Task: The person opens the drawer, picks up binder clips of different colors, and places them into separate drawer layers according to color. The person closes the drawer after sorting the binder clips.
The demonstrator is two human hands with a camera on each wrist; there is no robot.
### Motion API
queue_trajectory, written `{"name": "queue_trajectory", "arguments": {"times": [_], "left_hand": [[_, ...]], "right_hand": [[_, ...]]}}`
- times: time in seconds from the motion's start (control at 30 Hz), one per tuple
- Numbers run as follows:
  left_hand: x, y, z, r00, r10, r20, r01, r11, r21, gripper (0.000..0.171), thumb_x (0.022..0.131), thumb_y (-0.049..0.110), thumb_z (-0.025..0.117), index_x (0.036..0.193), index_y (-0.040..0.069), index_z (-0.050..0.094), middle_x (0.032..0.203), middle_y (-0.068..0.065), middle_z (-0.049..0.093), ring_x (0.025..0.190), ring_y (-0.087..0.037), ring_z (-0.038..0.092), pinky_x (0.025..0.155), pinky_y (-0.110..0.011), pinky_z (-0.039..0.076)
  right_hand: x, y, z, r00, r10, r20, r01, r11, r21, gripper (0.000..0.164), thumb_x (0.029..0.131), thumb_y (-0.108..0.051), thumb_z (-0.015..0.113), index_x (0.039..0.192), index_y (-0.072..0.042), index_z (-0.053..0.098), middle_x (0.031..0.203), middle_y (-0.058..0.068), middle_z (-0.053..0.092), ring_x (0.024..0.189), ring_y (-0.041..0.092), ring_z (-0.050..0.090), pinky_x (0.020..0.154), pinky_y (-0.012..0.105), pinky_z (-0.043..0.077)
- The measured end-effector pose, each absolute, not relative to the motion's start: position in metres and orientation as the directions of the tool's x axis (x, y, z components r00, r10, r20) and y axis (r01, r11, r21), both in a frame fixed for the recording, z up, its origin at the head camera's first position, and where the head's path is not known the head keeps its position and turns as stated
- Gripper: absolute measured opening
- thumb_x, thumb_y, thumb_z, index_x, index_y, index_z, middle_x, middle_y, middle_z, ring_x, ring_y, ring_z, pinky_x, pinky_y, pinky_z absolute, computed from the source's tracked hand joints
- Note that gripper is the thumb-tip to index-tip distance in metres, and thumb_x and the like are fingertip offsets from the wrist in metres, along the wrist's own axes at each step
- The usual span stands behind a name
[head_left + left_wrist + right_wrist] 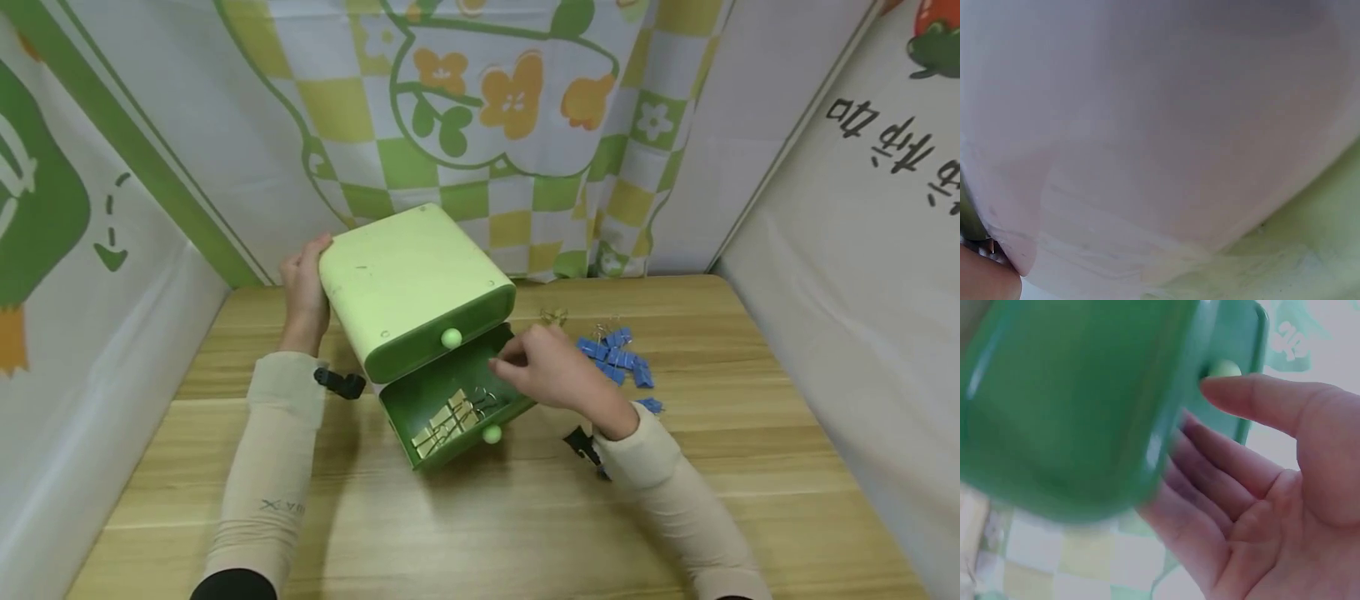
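Observation:
A light green two-drawer box (420, 275) stands on the table, turned at an angle, its lower drawer (450, 454) pulled out and its upper drawer closed. Several gold binder clips (446, 425) lie in the lower drawer. My left hand (303, 287) holds the box at its back left edge; the left wrist view shows mostly a blurred pale surface. Over the right side of the lower drawer is my right hand (551, 367). In the right wrist view, its thumb stands apart from its fingers, whose tips are hidden behind the green drawer wall (1072, 412). Its palm is bare.
Several blue binder clips (618, 354) lie in a loose group right of the box. Behind my right hand are gold clips (553, 317). A patterned curtain (510, 200) hangs at the table's back edge, with pale panels on both sides.

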State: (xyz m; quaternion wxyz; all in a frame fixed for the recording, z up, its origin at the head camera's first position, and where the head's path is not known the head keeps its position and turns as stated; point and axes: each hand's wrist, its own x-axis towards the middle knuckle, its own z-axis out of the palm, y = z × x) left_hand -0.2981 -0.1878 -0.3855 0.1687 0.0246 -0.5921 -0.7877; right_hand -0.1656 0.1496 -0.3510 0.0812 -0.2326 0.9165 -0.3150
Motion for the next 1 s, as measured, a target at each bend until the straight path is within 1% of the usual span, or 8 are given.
{"name": "queue_trajectory", "arguments": {"times": [0.1,0.2,0.27,0.3,0.5,0.67,0.87,1.0], "left_hand": [[-0.299,-0.188,-0.384,-0.940,-0.295,0.173,0.247,-0.235,0.940,0.035,0.103,0.031,0.067,0.073,0.013,0.070,0.065,0.006,0.069,0.051,-0.007,0.061,0.051,-0.019,0.051],[-0.299,-0.188,-0.384,-0.937,-0.298,0.182,0.257,-0.237,0.937,0.035,0.103,0.031,0.067,0.072,0.013,0.070,0.064,0.006,0.069,0.051,-0.007,0.061,0.052,-0.019,0.051],[-0.298,-0.188,-0.384,-0.937,-0.295,0.185,0.260,-0.237,0.936,0.037,0.103,0.030,0.066,0.071,0.013,0.069,0.063,0.005,0.068,0.050,-0.007,0.060,0.052,-0.020,0.051],[-0.298,-0.188,-0.384,-0.938,-0.294,0.186,0.260,-0.237,0.936,0.037,0.104,0.031,0.066,0.071,0.013,0.069,0.063,0.006,0.068,0.050,-0.007,0.060,0.052,-0.020,0.051],[-0.298,-0.188,-0.384,-0.937,-0.295,0.186,0.260,-0.236,0.936,0.037,0.103,0.030,0.067,0.070,0.014,0.068,0.062,0.006,0.066,0.049,-0.007,0.059,0.052,-0.020,0.050],[-0.299,-0.187,-0.386,-0.934,-0.306,0.183,0.257,-0.222,0.941,0.037,0.103,0.031,0.067,0.070,0.014,0.068,0.062,0.007,0.067,0.049,-0.007,0.059,0.051,-0.020,0.050],[-0.300,-0.187,-0.386,-0.936,-0.302,0.179,0.253,-0.228,0.940,0.038,0.102,0.030,0.067,0.067,0.015,0.067,0.060,0.007,0.065,0.048,-0.006,0.057,0.050,-0.019,0.049],[-0.300,-0.188,-0.387,-0.935,-0.304,0.183,0.257,-0.224,0.940,0.041,0.103,0.030,0.066,0.064,0.015,0.063,0.058,0.007,0.063,0.046,-0.006,0.056,0.048,-0.019,0.048]], "right_hand": [[-0.172,0.164,-0.342,-0.890,-0.451,0.068,-0.395,0.686,-0.612,0.032,0.104,-0.027,0.066,0.075,-0.017,0.076,0.059,-0.006,0.059,0.051,0.007,0.044,0.060,0.027,0.041],[-0.180,0.180,-0.336,-0.911,-0.403,0.091,-0.368,0.692,-0.621,0.023,0.103,-0.029,0.067,0.096,-0.015,0.084,0.083,-0.002,0.079,0.068,0.008,0.065,0.073,0.032,0.054],[-0.187,0.191,-0.334,-0.921,-0.377,0.098,-0.351,0.693,-0.630,0.023,0.103,-0.028,0.067,0.106,-0.013,0.084,0.094,0.001,0.082,0.079,0.012,0.074,0.081,0.036,0.059],[-0.192,0.196,-0.333,-0.926,-0.364,0.098,-0.340,0.697,-0.632,0.023,0.104,-0.029,0.067,0.106,-0.013,0.084,0.096,0.002,0.083,0.082,0.013,0.076,0.076,0.038,0.061],[-0.221,0.225,-0.342,-0.957,-0.284,0.054,-0.258,0.757,-0.600,0.025,0.106,-0.026,0.062,0.107,-0.010,0.082,0.100,0.011,0.082,0.082,0.020,0.073,0.077,0.038,0.056],[-0.243,0.240,-0.357,-0.967,-0.247,-0.056,-0.173,0.805,-0.567,0.033,0.105,-0.027,0.064,0.127,-0.004,0.074,0.121,0.017,0.077,0.101,0.029,0.074,0.088,0.046,0.061],[-0.267,0.250,-0.374,-0.964,-0.189,-0.185,-0.067,0.853,-0.518,0.037,0.106,-0.024,0.063,0.133,0.002,0.068,0.134,0.024,0.070,0.107,0.037,0.073,0.094,0.049,0.060],[-0.283,0.251,-0.387,-0.952,-0.205,-0.227,-0.068,0.865,-0.497,0.040,0.105,-0.018,0.062,0.138,0.004,0.064,0.142,0.025,0.065,0.122,0.043,0.067,0.104,0.054,0.056]]}}
